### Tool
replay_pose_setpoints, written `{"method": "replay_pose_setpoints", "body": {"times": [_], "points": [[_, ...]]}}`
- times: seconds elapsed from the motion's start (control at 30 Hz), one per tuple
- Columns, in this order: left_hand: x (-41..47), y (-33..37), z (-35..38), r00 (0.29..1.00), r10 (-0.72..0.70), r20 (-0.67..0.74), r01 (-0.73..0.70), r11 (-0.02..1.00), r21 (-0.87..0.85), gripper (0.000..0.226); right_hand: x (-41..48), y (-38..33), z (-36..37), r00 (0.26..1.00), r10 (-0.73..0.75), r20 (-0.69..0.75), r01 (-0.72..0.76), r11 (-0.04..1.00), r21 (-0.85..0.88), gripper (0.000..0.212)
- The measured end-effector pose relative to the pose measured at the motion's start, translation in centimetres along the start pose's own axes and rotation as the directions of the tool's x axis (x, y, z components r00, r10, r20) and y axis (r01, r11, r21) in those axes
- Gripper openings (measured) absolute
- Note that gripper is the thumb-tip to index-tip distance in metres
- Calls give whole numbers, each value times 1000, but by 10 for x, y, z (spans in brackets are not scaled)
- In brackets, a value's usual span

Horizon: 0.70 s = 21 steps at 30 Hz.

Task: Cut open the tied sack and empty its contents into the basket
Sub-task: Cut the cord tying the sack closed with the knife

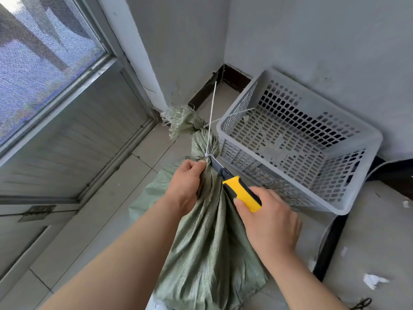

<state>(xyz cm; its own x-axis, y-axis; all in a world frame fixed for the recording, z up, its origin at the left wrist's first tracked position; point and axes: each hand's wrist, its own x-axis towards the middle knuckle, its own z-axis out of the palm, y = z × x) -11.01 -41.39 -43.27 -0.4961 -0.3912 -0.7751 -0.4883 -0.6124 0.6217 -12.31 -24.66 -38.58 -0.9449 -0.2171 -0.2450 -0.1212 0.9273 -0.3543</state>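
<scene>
Cutting is only at its start: the sack [210, 253] is tied, nothing has been tipped out, and the whole emptying step is left to do. The left hand [186, 186] has its fingers clenched round the gathered neck of the sack, just below a white plastic tie [209, 155] that looks intact. The right hand [270, 222] has its fingers wrapped round the yellow-and-black handle of a utility knife [245, 195], whose short grey blade [215, 164] points up the neck, its tip at the tie. A second white strip seems to cinch the neck higher up, so there may be two ties to sever; I cannot tell for certain.

The sack is coarse woven plastic, dull green with a slight sheen, falling in long folds from the cinched neck to a fuller body on the tiled floor [138, 175], its mouth frayed into loose threads. The tie's thin stiff tail stands up straight from the neck. The basket [348, 209] sits just beside the sack, near the floor's far corner by the wall: rigid grey plastic, rectangular, rounded rim, walls and bottom pierced with rows of small holes. It holds only a few pale scraps, as far as shows.
</scene>
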Motion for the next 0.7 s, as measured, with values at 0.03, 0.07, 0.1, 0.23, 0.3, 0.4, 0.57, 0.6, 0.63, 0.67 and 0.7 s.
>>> {"method": "replay_pose_setpoints", "body": {"times": [0.03, 0.07, 0.1, 0.23, 0.3, 0.4, 0.57, 0.6, 0.63, 0.67, 0.7], "points": [[0, 0, 0, 1000, 7, 2, -7, 1000, -6, 28, 2, -1, 1, 1000, 2, 12, -2, 1000, 14, 35], [0, 0, 0, 1000, 11, 7, -11, 1000, -17, 29, 3, -2, 2, 1000, 3, 27, -4, 1000, 26, 34], [0, -1, 0, 1000, 10, 10, -9, 999, -33, 30, 4, -3, 3, 999, 1, 43, -2, 999, 33, 33], [-1, -1, -3, 1000, -27, 9, 28, 994, -104, 19, 4, -7, 4, 998, -30, 52, 28, 999, 42, 34], [-2, 0, -3, 999, -43, 27, 47, 987, -151, 3, 2, -7, 5, 998, -37, 41, 35, 998, 51, 34], [-1, 1, -3, 998, -62, 9, 63, 974, -218, 14, -1, -6, 6, 999, -38, 39, 36, 998, 56, 33], [-3, 1, 1, 990, -132, 55, 143, 939, -312, 36, -3, -7, 7, 999, -12, 43, 8, 997, 74, 31], [-4, 2, 1, 987, -133, 93, 156, 934, -322, 36, -3, -6, 8, 999, -11, 37, 8, 997, 82, 31], [-5, 4, 0, 983, -128, 135, 166, 929, -329, 35, -3, -5, 8, 1000, -13, 27, 11, 996, 91, 30], [-7, 7, -1, 977, -118, 176, 172, 927, -334, 34, -3, -4, 8, 1000, -17, 19, 15, 995, 96, 29], [-6, 9, -2, 972, -107, 209, 174, 925, -336, 32, -3, -3, 7, 1000, -22, 16, 21, 995, 94, 29]]}}
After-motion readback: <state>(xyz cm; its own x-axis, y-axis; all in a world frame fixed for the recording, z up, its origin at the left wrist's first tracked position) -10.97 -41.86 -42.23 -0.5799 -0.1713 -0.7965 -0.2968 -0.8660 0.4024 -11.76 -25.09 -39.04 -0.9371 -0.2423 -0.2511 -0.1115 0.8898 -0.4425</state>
